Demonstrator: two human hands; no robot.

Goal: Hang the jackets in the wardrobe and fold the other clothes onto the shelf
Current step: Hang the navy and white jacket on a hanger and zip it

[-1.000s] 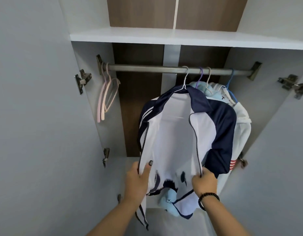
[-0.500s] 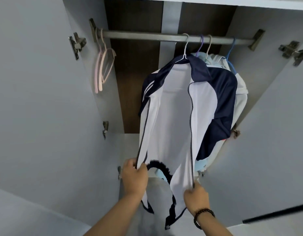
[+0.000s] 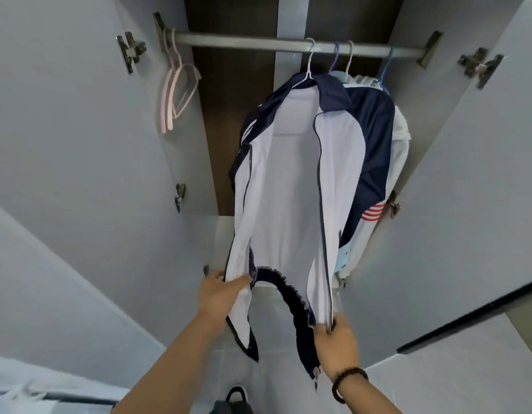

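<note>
Inside the open wardrobe (image 3: 79, 150), seen from our head camera, the white and navy jacket (image 3: 291, 180) hangs unzipped on a white hanger (image 3: 309, 65) hooked over the metal rail (image 3: 244, 42). Our left hand (image 3: 220, 291) pinches the bottom of the jacket's left front edge, and our right hand (image 3: 336, 343) pinches the bottom of the right zipper edge, spreading the two fronts apart. Behind it other garments hang on further hangers. Empty pink hangers (image 3: 176, 88) dangle at the rail's left end.
</note>
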